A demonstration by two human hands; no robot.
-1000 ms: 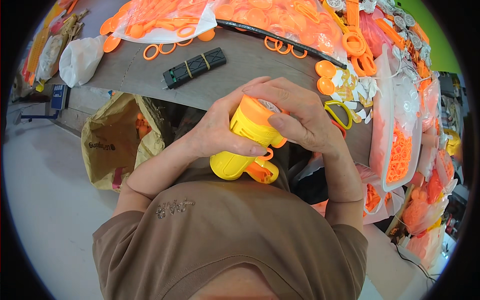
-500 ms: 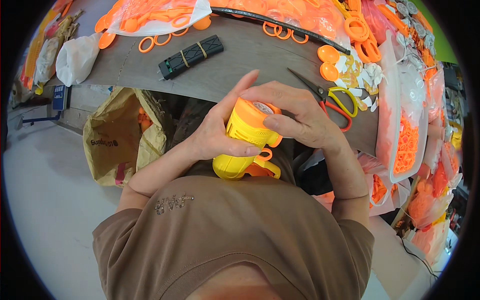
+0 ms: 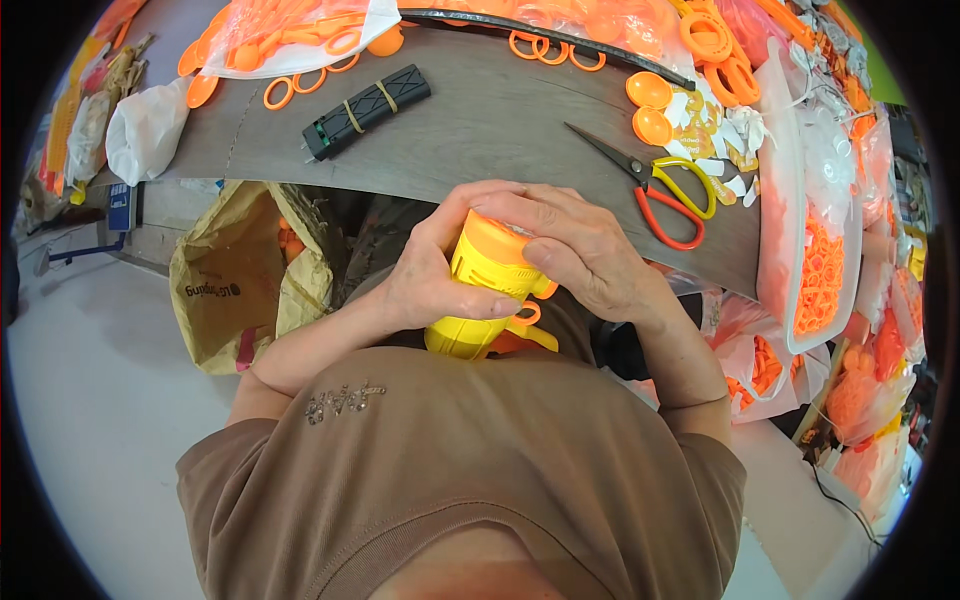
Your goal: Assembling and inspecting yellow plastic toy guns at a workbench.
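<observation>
Close to my chest, a yellow plastic toy body (image 3: 484,264) with an orange top end and a loop-shaped handle stands slightly tilted. My left hand (image 3: 428,275) is wrapped round its left side, thumb lying across the yellow front. Over the orange end curls my right hand (image 3: 595,250), its thumb on the near rim and its fingers across the far side. A greyish round face at that end is mostly covered by these fingers. The handle and an orange ring-shaped part (image 3: 527,313) show partly below my right hand. The toy's underside is hidden.
On the grey table (image 3: 480,110) lie a black bar with rubber bands (image 3: 366,112), scissors (image 3: 650,175) with red and yellow handles, and several orange rings. A clear bin (image 3: 800,335) of orange parts stands right. A brown paper bag (image 3: 225,300) is at left below the table.
My right hand has closed further over the orange end, covering more of its grey face, and its fingers now meet my left fingertips. The whole view has shifted slightly.
</observation>
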